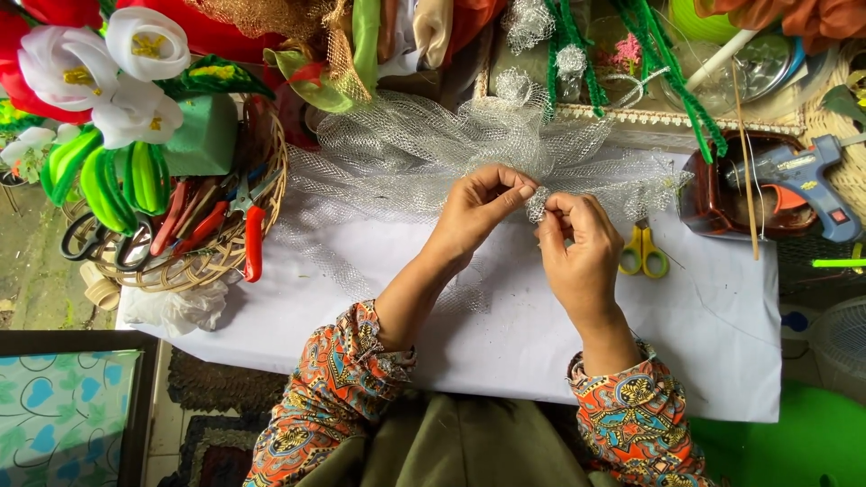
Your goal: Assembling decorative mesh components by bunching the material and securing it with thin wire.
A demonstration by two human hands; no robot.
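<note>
A wide piece of silver mesh netting (pixel 424 149) lies gathered across the back of the white table (pixel 704 325). My left hand (pixel 478 212) and my right hand (pixel 577 248) meet over the middle of the table. Both pinch a small bunched bit of the silver mesh (pixel 538 203) between thumb and fingers. The bunched bit runs up into the gathered netting behind it. Both arms wear patterned orange sleeves.
A wicker basket (pixel 194 266) at the left holds scissors, pliers and green foam. Fabric flowers (pixel 99 63) stand above it. Yellow scissors (pixel 642 252) lie right of my hands. A blue glue gun (pixel 803 180) rests on a brown dish (pixel 713 203). Green pipe cleaners (pixel 686 90) lie behind.
</note>
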